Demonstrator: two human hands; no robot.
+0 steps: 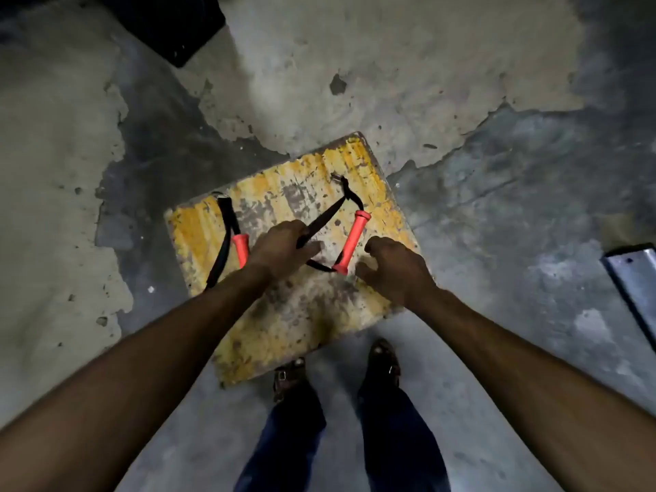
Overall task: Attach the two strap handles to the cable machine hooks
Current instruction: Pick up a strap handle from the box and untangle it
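Observation:
Two strap handles with red grips and black webbing lie on a worn yellow board (372, 165) on the floor. The right strap handle (351, 241) has its red grip tilted, with a metal ring at its far end. My left hand (280, 246) is closed around that handle's black strap. The left strap handle (240, 243) lies beside my left wrist, its red grip partly hidden by the hand. My right hand (392, 266) hovers just right of the red grip, fingers curled, holding nothing. No cable machine hooks are in view.
Patchy concrete floor surrounds the board. A black mat corner (170, 23) lies at the top left. A metal bar (632, 282) sits at the right edge. My feet (383, 360) stand at the board's near edge.

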